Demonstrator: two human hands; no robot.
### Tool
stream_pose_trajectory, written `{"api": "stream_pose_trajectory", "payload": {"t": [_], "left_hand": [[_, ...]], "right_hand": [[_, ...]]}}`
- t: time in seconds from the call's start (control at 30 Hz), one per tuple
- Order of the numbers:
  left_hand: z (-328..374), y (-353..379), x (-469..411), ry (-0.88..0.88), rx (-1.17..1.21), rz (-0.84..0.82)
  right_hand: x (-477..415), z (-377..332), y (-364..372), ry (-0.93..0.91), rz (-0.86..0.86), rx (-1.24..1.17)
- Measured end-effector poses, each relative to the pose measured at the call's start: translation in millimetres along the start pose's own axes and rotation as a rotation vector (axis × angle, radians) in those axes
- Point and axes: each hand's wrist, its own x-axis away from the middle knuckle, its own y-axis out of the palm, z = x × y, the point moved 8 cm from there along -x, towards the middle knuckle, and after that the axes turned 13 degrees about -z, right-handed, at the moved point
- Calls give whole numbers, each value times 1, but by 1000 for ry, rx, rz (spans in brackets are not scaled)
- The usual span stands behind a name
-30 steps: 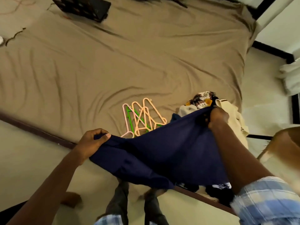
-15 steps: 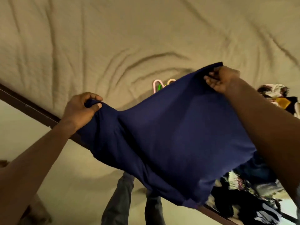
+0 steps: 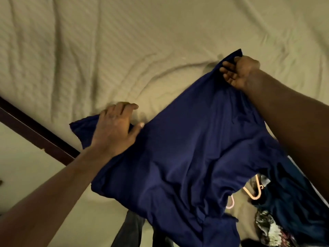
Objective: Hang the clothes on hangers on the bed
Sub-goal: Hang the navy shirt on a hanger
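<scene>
Left hand (image 3: 115,129) pressed flat on the navy garment (image 3: 187,157) at nine o'clock; right hand (image 3: 239,72) gripped its one-o'clock corner.

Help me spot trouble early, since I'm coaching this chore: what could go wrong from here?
1. The garment lies over the hangers, with only their tips showing; pulling one out could snag or drag the cloth.
2. Its lower part seems to hang past the bed edge. The left hand only presses flat and the right hand grips one corner, so it might slide off if released.
</scene>
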Motion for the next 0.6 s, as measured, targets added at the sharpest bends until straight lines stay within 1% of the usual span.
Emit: {"api": "stream_pose_trajectory", "payload": {"t": [0.07,0.2,0.27,0.37,0.4,0.43,0.47,0.53,0.6], "left_hand": [[5,21,-9,-63,10,-105],[12,35,-20,-72,-111,-131],[9,31,-22,-72,-76,-87],[-8,16,-17,-142,202,69],[-14,13,-15,-177,259,105],[-17,12,-13,-199,271,109],[-17,15,-13,-206,250,79],[-16,22,-16,-214,153,-37],[-15,27,-16,-232,79,-128]], "right_hand": [[-2,1,7,8,-25,25],[-11,9,6,0,-48,81],[-17,15,3,-7,-61,76],[-25,20,-1,-46,-59,64],[-26,21,-2,-54,-57,64],[-26,22,-2,-52,-62,63],[-26,22,-1,-45,-72,59],[-24,18,-1,-28,-101,43],[-23,7,-5,-60,-106,17]]}}
